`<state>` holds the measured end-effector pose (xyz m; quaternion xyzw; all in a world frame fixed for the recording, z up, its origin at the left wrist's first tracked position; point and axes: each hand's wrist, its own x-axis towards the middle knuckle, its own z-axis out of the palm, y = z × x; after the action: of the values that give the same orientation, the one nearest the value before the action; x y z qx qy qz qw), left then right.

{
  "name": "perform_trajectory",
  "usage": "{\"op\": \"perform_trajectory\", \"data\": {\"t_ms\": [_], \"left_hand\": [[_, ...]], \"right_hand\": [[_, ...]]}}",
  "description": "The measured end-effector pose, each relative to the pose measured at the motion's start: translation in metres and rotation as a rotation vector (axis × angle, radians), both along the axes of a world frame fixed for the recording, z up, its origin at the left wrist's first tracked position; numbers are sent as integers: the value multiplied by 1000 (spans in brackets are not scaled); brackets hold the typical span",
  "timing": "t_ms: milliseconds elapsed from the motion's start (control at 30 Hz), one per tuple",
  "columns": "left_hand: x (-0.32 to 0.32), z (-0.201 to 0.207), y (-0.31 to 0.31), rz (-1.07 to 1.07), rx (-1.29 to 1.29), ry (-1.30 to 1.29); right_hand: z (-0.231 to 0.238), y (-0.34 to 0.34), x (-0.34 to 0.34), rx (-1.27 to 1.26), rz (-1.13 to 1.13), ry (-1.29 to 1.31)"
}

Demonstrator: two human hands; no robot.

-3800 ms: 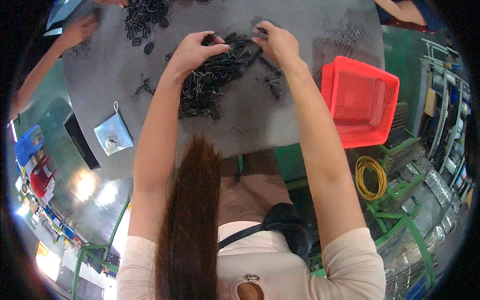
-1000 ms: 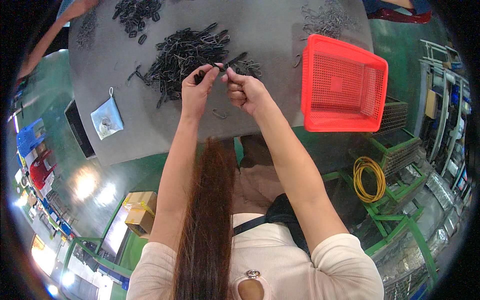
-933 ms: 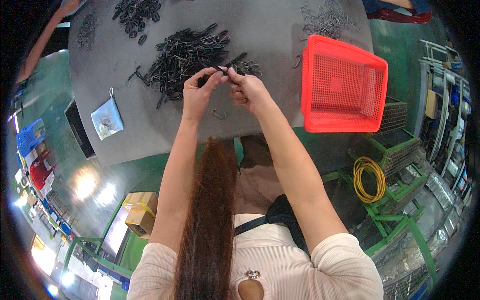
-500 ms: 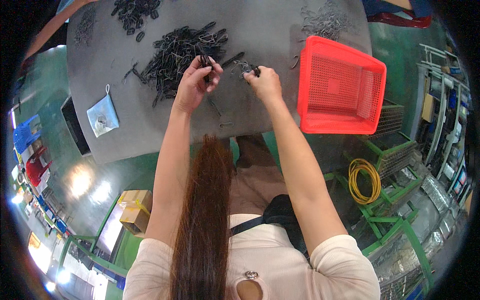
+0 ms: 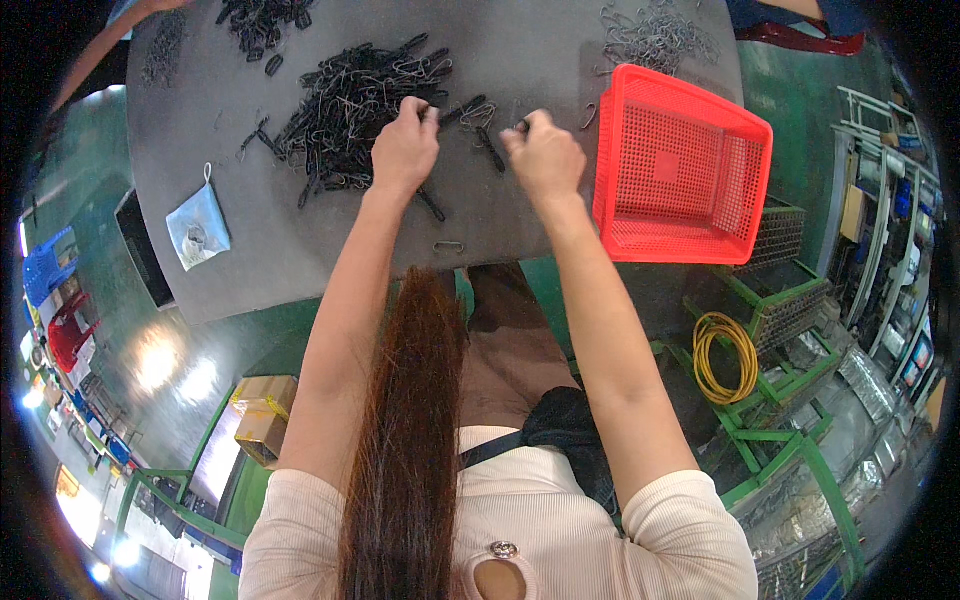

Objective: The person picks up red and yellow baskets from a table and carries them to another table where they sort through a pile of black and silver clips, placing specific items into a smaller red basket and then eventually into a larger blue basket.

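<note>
A large heap of black-coated wire hooks (image 5: pixel 340 120) lies on the grey table, with bare silver wire showing among them. At its right edge my left hand (image 5: pixel 405 150) is closed, back upward; what its fingertips hold, if anything, is hidden. My right hand (image 5: pixel 550 160) is closed in a pinch on a small black piece (image 5: pixel 522 126), above the tabletop. Between the hands lies a small cluster of wire hooks (image 5: pixel 480 115), with a black stick-like piece (image 5: pixel 492 150) beside it. A single silver wire hook (image 5: pixel 449 246) rests near the table's front edge.
A red plastic basket (image 5: pixel 682 165) stands at the table's right. Silver wire hooks (image 5: pixel 655 38) lie behind it; black oblong pieces (image 5: pixel 262 25) are heaped at the far left. A light-blue pouch (image 5: pixel 198 228) lies near the left edge. Another person's arm (image 5: pixel 95 55) shows at far left.
My left hand has turned from a raised, palm-facing pinch on a black piece to back-up at the heap's edge. My right hand has moved slightly right, off the small cluster.
</note>
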<state>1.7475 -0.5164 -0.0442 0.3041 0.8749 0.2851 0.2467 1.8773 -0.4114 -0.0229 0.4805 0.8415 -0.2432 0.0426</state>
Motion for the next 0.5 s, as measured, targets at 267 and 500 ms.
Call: {"op": "perform_trajectory", "data": {"t_ms": [267,500], "left_hand": [[6,-5,10,-131,-223,158],[-43,48,6,-252,-504,-5]], "right_hand": [[-28,-1,16,-1017,-370,341],[-34,-31,34,-1111,-205,359]]}}
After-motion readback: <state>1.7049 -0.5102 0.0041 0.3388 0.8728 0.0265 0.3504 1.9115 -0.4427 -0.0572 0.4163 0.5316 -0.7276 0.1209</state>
